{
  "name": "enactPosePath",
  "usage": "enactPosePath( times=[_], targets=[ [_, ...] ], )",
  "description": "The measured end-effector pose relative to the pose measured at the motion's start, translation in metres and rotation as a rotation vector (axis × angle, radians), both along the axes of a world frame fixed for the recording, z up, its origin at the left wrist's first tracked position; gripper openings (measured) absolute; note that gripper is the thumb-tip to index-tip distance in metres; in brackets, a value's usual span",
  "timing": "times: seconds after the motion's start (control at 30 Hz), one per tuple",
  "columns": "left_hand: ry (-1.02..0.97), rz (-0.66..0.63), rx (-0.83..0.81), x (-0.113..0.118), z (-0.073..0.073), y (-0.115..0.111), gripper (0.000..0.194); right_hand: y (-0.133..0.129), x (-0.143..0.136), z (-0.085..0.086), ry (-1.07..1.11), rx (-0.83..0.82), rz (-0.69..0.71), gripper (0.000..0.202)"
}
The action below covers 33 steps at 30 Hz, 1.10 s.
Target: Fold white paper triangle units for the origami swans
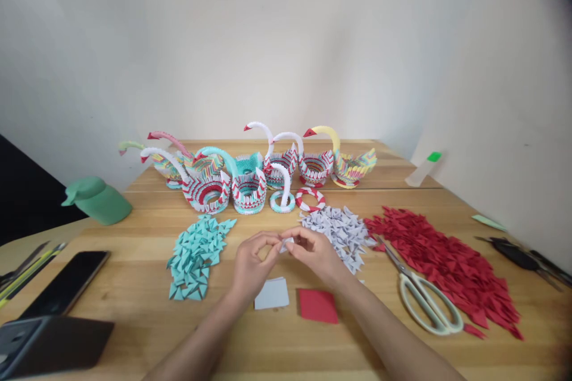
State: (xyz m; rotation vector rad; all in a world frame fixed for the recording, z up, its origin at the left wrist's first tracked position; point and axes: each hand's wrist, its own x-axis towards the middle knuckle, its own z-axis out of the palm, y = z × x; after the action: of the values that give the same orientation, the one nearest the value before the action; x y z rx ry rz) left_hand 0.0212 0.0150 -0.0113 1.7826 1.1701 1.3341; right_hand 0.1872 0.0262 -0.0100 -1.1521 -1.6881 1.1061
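Observation:
A small piece of white paper (286,244) is pinched between the fingertips of my left hand (255,259) and my right hand (315,253), over the middle of the wooden table. Both hands are closed on it, and the fingers partly cover it. Just below them lie a stack of white paper slips (271,294) and a stack of red paper slips (317,305). A heap of folded white paper triangles (337,229) sits right behind my right hand. Left of my left hand spreads a heap of turquoise paper triangles (196,259).
Folded paper swans (249,190) and a red-white paper ring (310,199) stand at the back. Scissors (429,300) lie beside red paper triangles (447,268) on the right. A phone (67,283), dark stand (56,342) and green pitcher (99,199) occupy the left.

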Motion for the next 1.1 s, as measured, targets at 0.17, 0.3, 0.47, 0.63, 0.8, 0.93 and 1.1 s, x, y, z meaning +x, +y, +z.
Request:
enactPosePath(
  times=[0.17,0.3,0.47,0.63,0.8,0.93,1.1],
  targets=[
    [0.044,0.0,0.051,0.001,0.001,-0.002,0.01,0.0,0.0,0.0,-0.001,0.013,0.028,0.019],
    [0.082,0.016,0.108,0.001,0.001,-0.003,0.011,0.0,0.0,-0.001,-0.001,0.004,0.026,0.018],
    [0.213,0.051,0.24,0.001,-0.005,-0.004,0.011,-0.002,-0.002,0.001,-0.005,0.011,0.009,0.017],
    [0.317,0.046,0.33,0.003,-0.008,-0.006,0.017,-0.004,-0.006,0.005,-0.076,0.067,-0.098,0.011],
    [0.357,0.057,0.342,0.005,-0.007,-0.007,0.029,-0.007,-0.01,0.003,-0.017,0.081,-0.138,0.006],
    [0.341,0.053,0.282,0.006,-0.007,-0.008,0.029,-0.01,-0.012,0.0,0.002,0.095,-0.159,0.005],
    [0.265,0.019,0.188,0.007,-0.007,-0.01,0.03,-0.01,-0.013,-0.001,-0.107,0.198,-0.185,0.009]
  ],
)
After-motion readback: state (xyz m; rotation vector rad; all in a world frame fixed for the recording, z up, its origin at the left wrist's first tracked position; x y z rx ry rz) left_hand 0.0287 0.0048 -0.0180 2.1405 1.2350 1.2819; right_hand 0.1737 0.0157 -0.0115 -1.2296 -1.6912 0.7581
